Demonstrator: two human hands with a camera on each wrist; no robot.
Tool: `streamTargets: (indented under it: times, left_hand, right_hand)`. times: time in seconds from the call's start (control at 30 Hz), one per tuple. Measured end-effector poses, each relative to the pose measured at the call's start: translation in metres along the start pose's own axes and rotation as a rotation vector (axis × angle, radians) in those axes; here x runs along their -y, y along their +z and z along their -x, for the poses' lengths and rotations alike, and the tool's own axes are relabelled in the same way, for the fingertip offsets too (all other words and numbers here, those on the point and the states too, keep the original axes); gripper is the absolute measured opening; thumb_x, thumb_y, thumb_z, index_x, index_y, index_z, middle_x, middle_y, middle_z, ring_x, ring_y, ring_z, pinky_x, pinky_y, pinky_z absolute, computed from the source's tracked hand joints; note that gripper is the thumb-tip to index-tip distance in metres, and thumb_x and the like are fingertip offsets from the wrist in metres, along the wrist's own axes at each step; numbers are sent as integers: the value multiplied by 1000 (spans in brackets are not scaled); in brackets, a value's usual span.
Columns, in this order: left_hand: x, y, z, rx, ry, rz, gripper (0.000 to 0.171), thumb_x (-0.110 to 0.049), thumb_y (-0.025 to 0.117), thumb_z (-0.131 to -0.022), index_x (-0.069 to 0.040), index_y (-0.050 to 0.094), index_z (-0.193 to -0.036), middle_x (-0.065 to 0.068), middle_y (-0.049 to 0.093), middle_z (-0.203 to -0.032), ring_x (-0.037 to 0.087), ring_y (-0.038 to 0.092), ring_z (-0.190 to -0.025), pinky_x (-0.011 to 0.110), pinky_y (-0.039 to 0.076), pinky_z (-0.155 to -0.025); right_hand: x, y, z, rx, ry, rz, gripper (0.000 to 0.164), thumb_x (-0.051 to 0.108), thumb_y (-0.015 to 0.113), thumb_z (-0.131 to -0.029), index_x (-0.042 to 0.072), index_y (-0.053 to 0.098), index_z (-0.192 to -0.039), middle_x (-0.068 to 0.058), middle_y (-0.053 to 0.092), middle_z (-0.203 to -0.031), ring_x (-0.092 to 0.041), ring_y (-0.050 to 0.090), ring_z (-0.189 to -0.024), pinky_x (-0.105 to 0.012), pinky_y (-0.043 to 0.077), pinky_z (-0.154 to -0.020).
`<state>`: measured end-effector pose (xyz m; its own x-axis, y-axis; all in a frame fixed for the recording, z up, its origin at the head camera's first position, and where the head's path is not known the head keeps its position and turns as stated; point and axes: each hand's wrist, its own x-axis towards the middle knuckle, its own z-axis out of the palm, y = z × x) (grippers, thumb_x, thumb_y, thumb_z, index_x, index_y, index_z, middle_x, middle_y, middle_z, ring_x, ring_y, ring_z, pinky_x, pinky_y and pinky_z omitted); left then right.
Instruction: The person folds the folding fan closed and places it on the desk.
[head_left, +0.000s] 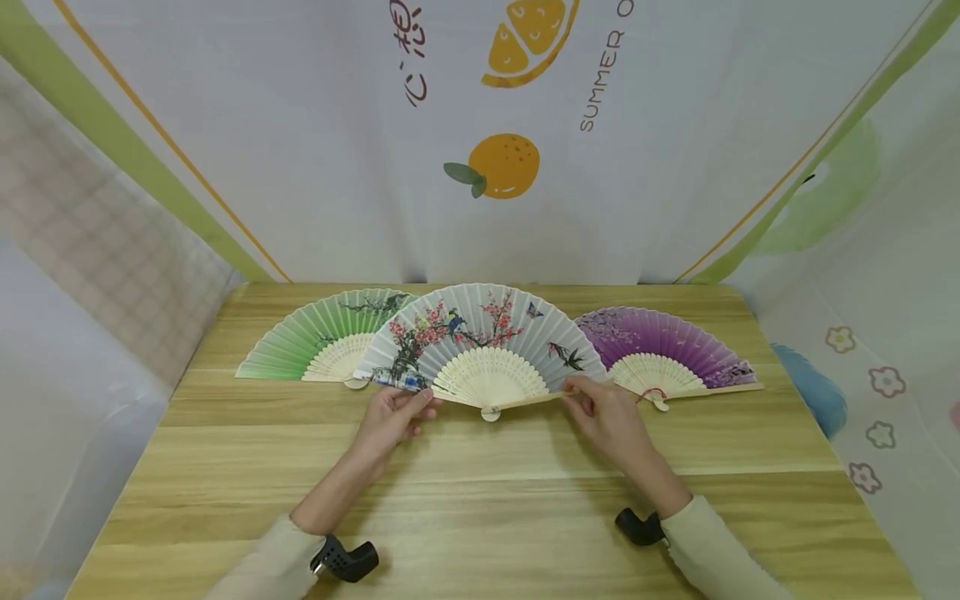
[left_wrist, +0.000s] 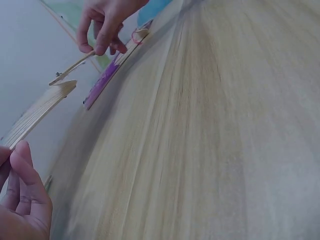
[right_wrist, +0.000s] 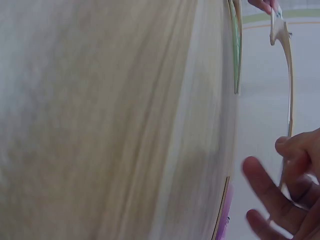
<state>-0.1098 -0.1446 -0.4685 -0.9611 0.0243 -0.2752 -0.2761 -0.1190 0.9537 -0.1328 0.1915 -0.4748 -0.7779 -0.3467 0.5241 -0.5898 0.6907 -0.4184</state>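
A white folding fan (head_left: 491, 325) with pink blossoms, birds and a butterfly is spread wide, raised above the table. My left hand (head_left: 388, 423) pinches its left outer rib between thumb and fingers. At the opposite edge, the right hand (head_left: 611, 417) pinches the right outer rib. Both wrist views show the fan edge-on, apart from the tabletop, with its ribs (left_wrist: 42, 111) between the two hands. Behind it to the left lies a spread green folding fan (head_left: 300, 342), partly covered. A spread purple folding fan (head_left: 667, 346) with a red cord lies behind the right hand.
The wooden table (head_left: 480, 517) extends toward me in front of the fans. A white printed curtain (head_left: 337, 183) hangs right behind its far edge, with cloth on both sides. Black wrist cameras (head_left: 352, 560) sit at both sleeves.
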Motion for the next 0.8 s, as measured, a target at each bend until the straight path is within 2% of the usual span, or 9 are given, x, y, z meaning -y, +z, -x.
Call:
streamTargets:
  times: [0.07, 0.17, 0.23, 0.37, 0.47, 0.57, 0.7, 0.8]
  left_hand:
    - [0, 1, 0, -12, 5, 14, 15, -12, 68, -99, 1, 67, -107, 14, 74, -101, 15, 68, -80, 23, 53, -63]
    - [0, 3, 1, -23, 12, 21, 14, -12, 68, -99, 1, 67, -106, 17, 74, -103, 16, 68, -81, 24, 53, -64]
    - [0, 3, 2, -27, 19, 19, 14, -11, 67, -99, 2, 67, -106, 17, 74, -103, 16, 68, -82, 24, 54, -64]
    - [0, 4, 3, -38, 32, 11, 15, -10, 67, -100, 3, 66, -106, 16, 74, -101, 17, 69, -82, 24, 54, -63]
    - [0, 4, 3, -40, 36, 7, 16, -12, 68, -100, 4, 66, -106, 15, 74, -103, 18, 69, -84, 24, 54, -64]
    - [1, 5, 3, -37, 43, 0, 18, -14, 68, -100, 3, 67, -106, 14, 74, -103, 19, 69, -85, 25, 55, -65]
    - [1, 8, 2, -40, 47, -3, 18, -14, 68, -100, 3, 66, -106, 13, 74, -101, 17, 68, -84, 25, 55, -66]
    - [2, 9, 2, -41, 48, 1, 17, -13, 67, -100, 3, 66, -106, 15, 74, -103, 16, 68, -82, 24, 54, -65]
  right_hand:
    - [2, 1, 2, 20, 40, 4, 22, 3, 82, -84, 14, 68, -97, 15, 49, -56, -4, 43, -51, -29, 37, -47]
    - [5, 2, 5, 61, 132, -74, 21, 5, 79, -89, 16, 65, -100, 11, 64, -61, -1, 55, -51, -31, 45, -50]
    - [6, 3, 7, 92, 215, -194, 20, 3, 76, -91, 15, 64, -102, 3, 73, -71, -4, 65, -57, -31, 53, -55]
    - [6, 5, 8, 111, 406, -540, 15, -1, 72, -94, 4, 63, -105, -16, 75, -88, -25, 74, -69, -35, 61, -67]
    - [5, 7, 9, 55, 484, -795, 16, -2, 68, -96, -8, 61, -109, -29, 71, -91, -40, 72, -73, -41, 61, -70]
    - [5, 8, 8, -31, 491, -947, 20, -4, 68, -96, -17, 59, -108, -39, 65, -92, -45, 71, -72, -50, 60, -71]
    - [7, 9, 4, -120, 504, -1024, 20, -8, 68, -94, -20, 59, -107, -43, 62, -92, -38, 72, -68, -56, 58, -70]
    - [9, 9, 2, -156, 520, -1039, 21, -10, 69, -92, -21, 59, -107, -40, 65, -90, -31, 73, -65, -54, 58, -68]
